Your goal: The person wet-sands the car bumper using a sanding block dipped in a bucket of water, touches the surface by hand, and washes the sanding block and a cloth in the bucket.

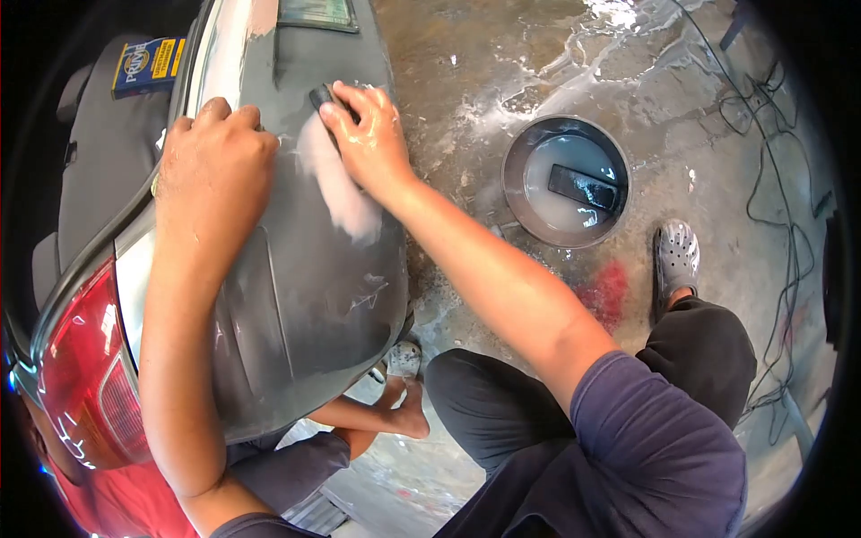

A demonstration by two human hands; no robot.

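Observation:
My right hand [369,143], wet, grips a small black sanding block [319,96] against the grey car body panel [323,287]. Most of the block is hidden under the fingers. Just below it runs a pale, pinkish-white patch [352,211] on the panel. My left hand [215,166] is curled closed at the panel's upper left edge, beside the white strip of bodywork [227,67]. A sliver of something yellowish shows by its outer side; what the fingers hold, if anything, is hidden.
A round bucket [513,193] of cloudy water stands on the wet concrete floor, a dark rectangular block [583,186] in it. Cables [778,206] lie at right. A red tail light [90,368] and a blue-yellow box [148,67] are at left. Another person's foot [411,414] is below the panel.

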